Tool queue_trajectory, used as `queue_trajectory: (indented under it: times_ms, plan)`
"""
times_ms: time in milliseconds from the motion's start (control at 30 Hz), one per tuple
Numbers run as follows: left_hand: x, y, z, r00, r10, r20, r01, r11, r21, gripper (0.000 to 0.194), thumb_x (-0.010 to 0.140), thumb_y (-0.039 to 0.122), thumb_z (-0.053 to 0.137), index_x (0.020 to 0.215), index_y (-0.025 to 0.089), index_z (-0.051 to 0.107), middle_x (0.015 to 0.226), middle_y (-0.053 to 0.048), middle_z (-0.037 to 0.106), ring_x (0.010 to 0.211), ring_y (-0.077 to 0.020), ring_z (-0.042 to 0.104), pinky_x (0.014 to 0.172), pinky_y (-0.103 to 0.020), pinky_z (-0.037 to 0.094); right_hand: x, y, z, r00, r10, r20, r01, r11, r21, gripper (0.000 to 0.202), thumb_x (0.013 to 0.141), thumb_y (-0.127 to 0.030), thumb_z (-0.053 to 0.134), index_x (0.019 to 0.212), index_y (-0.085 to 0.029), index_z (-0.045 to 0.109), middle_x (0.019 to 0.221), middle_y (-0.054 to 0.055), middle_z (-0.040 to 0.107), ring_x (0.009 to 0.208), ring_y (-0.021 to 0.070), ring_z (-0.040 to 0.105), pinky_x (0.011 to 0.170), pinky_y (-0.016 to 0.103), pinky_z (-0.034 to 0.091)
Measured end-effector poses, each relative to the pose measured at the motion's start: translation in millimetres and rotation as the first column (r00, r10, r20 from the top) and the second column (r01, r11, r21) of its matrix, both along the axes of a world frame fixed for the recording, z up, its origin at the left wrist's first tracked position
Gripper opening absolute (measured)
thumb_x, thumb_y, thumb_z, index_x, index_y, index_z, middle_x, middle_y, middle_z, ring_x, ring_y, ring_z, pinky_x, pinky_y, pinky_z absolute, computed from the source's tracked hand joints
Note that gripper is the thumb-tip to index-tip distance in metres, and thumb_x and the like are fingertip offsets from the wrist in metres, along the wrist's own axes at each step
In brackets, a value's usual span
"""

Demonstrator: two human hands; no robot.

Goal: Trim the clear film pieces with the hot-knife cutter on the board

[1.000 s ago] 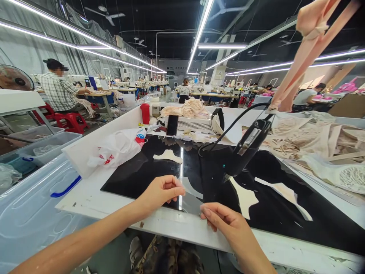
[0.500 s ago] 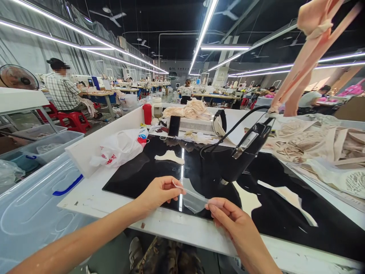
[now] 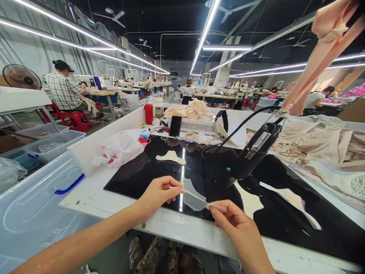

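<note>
Both hands were busy: the left hand [image 3: 162, 191] had one end of a thin translucent strip [image 3: 196, 197] pinched between thumb and fingers, and the right hand [image 3: 238, 220] pinched it near the other. The strip hung pretty straight between them, above the near edge of a glossy black board [image 3: 134, 177]. A sheer film piece [image 3: 192, 186] showed just behind; couldn't tell if they were joined. My guess: super light, floppy, kinda slick and easy to crease, so fingertip holds at the ends made sense. As for writing, the white plastic bag [image 3: 122, 146] had red print, too crumpled to read. No readable brand anywhere, sorry.
</note>
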State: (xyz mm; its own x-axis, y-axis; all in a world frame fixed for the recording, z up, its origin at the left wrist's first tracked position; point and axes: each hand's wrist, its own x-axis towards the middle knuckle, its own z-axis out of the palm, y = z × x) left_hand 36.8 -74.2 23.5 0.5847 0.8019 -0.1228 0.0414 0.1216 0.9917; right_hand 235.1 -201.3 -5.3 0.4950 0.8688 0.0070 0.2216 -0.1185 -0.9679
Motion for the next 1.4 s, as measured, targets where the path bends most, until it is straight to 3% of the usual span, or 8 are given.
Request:
queue_trajectory:
  times_ms: [100,333,533,767,900,1100,1300,1400]
  plan:
    - [-1.0,-2.7,2.0,0.997,-0.04,-0.062,0.042,0.999,0.023,0.033,0.071,0.043,0.083,0.083,0.016,0.07,0.068,0.002,0.059,0.062,-0.0099,0.048,0.059,-0.023,0.034,2.1,-2.7,-4.9,0.991,0.031,0.13,-0.03,0.999,-0.013,0.036,0.077,-0.06,0.073,0.084,-0.025,0.075,0.081,0.002,0.072,0.068,0.0175,0.059,0.064,0.027,0.048]
    - [0.1,-15.4,10.4,0.953,-0.145,-0.265,0.214,0.943,0.254,0.019,0.079,0.035,0.073,0.086,0.018,0.076,0.066,0.003,0.057,0.06,-0.0103,0.044,0.056,-0.023,0.031,-9.6,-0.8,-8.9,0.915,0.06,0.4,-0.142,0.973,0.18,0.05,0.075,-0.052,0.08,0.121,-0.036,0.073,0.127,0.005,0.07,0.12,0.0308,0.061,0.104,0.043,0.049]
    - [4.1,-24.0,20.4,0.941,-0.136,-0.309,0.25,0.895,0.369,0.015,0.083,0.032,0.069,0.088,0.021,0.077,0.071,0.003,0.062,0.064,-0.0108,0.047,0.058,-0.023,0.034,-17.1,12.4,-1.7,0.926,0.194,0.325,-0.224,0.973,0.058,0.032,0.083,-0.06,0.069,0.079,-0.029,0.079,0.07,0.001,0.068,0.068,0.0204,0.06,0.067,0.03,0.049]
    - [11.1,-21.4,1.9,0.98,-0.185,-0.073,0.194,0.971,0.143,0.056,0.069,0.038,0.086,0.118,0.02,0.068,0.108,-0.005,0.068,0.091,-0.0169,0.057,0.076,-0.027,0.044,-18.5,16.3,5.5,0.976,0.095,-0.197,-0.091,0.995,0.029,0.043,0.071,-0.062,0.079,0.085,-0.021,0.078,0.074,0.003,0.071,0.071,0.0203,0.061,0.063,0.028,0.047]
    - [12.6,-24.0,-5.4,0.975,-0.219,0.026,0.22,0.974,-0.048,0.041,0.071,0.043,0.086,0.099,0.016,0.071,0.094,-0.004,0.069,0.089,-0.017,0.061,0.084,-0.031,0.045,-23.9,16.1,6.3,0.94,0.092,-0.33,-0.08,0.995,0.052,0.045,0.073,-0.06,0.079,0.093,-0.02,0.077,0.075,0.004,0.069,0.071,0.0178,0.057,0.063,0.026,0.046]
    - [9.8,-20.9,-3.9,0.979,-0.139,0.149,0.164,0.971,-0.173,0.043,0.07,0.048,0.087,0.081,0.015,0.062,0.087,-0.007,0.075,0.083,-0.0167,0.066,0.087,-0.033,0.048,-13.7,12.9,-1.1,0.971,0.038,-0.238,-0.032,0.999,0.029,0.044,0.076,-0.063,0.076,0.088,-0.021,0.075,0.083,0.004,0.071,0.069,0.0163,0.057,0.066,0.027,0.051]
    - [4.5,-13.2,1.8,0.969,-0.228,0.097,0.242,0.953,-0.181,0.045,0.07,0.051,0.086,0.083,0.013,0.065,0.076,-0.004,0.072,0.069,-0.0133,0.064,0.077,-0.032,0.052,4.5,8.0,-0.6,0.978,-0.207,0.014,0.204,0.973,0.112,0.048,0.078,-0.06,0.075,0.11,-0.025,0.07,0.107,0.006,0.076,0.093,0.0231,0.071,0.08,0.03,0.058]
    - [4.8,-9.8,5.4,0.951,-0.305,0.045,0.309,0.938,-0.161,0.043,0.075,0.052,0.081,0.088,0.013,0.067,0.078,-0.002,0.071,0.066,-0.0114,0.063,0.074,-0.031,0.052,-8.2,5.7,6.0,0.983,-0.116,0.142,0.086,0.976,0.201,0.04,0.091,-0.058,0.061,0.115,-0.026,0.068,0.122,0.006,0.073,0.113,0.0237,0.067,0.094,0.031,0.055]
